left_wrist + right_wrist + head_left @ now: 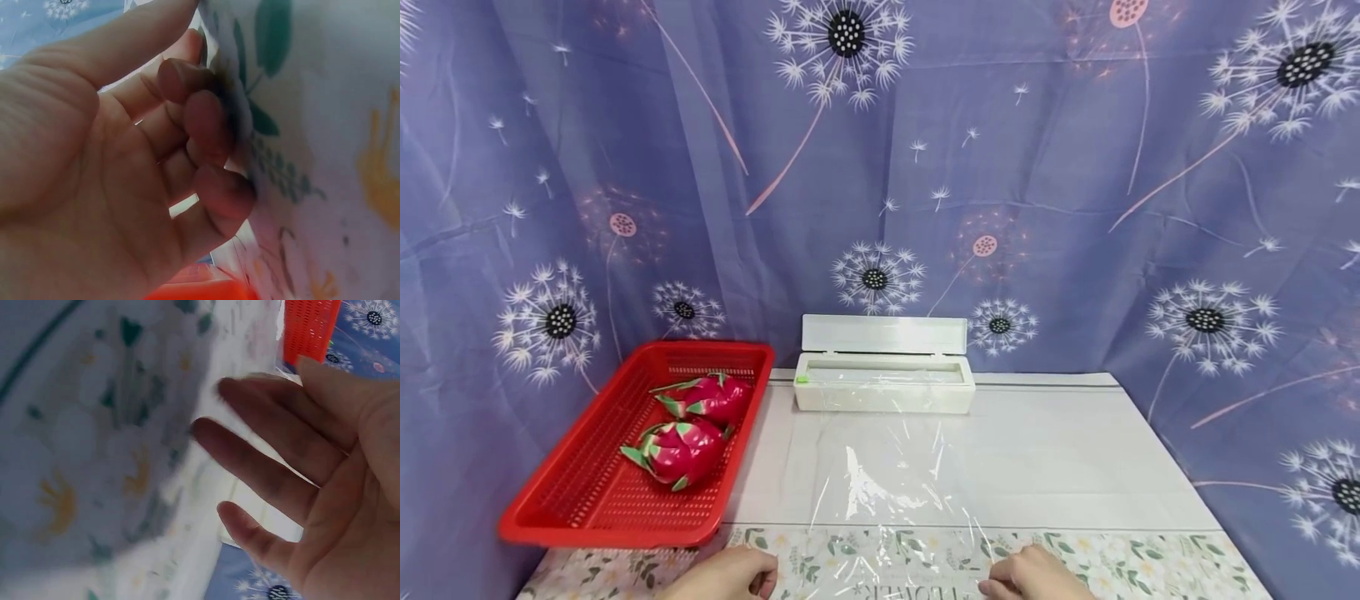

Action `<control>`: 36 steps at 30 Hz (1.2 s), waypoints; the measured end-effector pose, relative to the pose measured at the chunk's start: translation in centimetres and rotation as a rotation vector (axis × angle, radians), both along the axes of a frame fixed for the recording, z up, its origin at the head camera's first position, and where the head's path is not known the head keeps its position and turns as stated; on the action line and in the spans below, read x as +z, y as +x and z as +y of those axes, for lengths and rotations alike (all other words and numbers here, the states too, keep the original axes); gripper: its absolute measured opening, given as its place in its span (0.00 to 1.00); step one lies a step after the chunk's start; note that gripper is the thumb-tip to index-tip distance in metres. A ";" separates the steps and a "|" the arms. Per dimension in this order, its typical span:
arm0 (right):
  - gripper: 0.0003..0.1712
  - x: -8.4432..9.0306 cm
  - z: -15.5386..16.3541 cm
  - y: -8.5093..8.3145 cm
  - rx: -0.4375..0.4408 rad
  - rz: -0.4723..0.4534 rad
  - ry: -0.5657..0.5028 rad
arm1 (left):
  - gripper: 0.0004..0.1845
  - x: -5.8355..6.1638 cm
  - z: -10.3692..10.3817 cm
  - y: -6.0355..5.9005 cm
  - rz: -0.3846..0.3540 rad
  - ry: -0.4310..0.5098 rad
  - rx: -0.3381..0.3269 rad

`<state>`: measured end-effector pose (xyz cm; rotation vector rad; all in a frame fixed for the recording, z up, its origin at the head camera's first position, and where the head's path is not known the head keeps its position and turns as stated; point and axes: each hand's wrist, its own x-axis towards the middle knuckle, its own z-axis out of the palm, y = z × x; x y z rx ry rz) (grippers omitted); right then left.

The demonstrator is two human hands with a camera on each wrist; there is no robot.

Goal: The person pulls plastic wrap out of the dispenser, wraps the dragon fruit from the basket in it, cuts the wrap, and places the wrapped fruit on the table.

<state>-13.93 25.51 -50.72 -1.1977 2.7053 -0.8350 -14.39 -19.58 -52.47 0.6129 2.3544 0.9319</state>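
A sheet of clear plastic wrap (pixel 887 492) runs from a white dispenser box (pixel 883 396) with its lid raised toward the front edge of the table. My left hand (pixel 730 573) is at the front left of the wrap, pinching its edge, the other fingers curled close to the flowered tablecloth (pixel 312 125). At the front right corner, my right hand (pixel 1033 575) pinches the wrap between thumb and index finger, while its other fingers (pixel 256 469) spread loosely. Creases in the wrap slant out toward both hands. The thumb tips are hidden in the wrist views.
To the left stands a red plastic basket (pixel 587 533) with two dragon fruits, one (pixel 681 454) in front of the other (pixel 718 400). A purple curtain with dandelions (pixel 1037 167) hangs behind the table and along both sides. White table surface (pixel 1075 450) shows right of the wrap.
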 end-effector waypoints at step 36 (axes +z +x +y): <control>0.15 1.4 -1.0 -1.5 -0.331 -0.211 0.137 | 0.09 0.5 0.1 0.2 0.097 -0.029 -0.027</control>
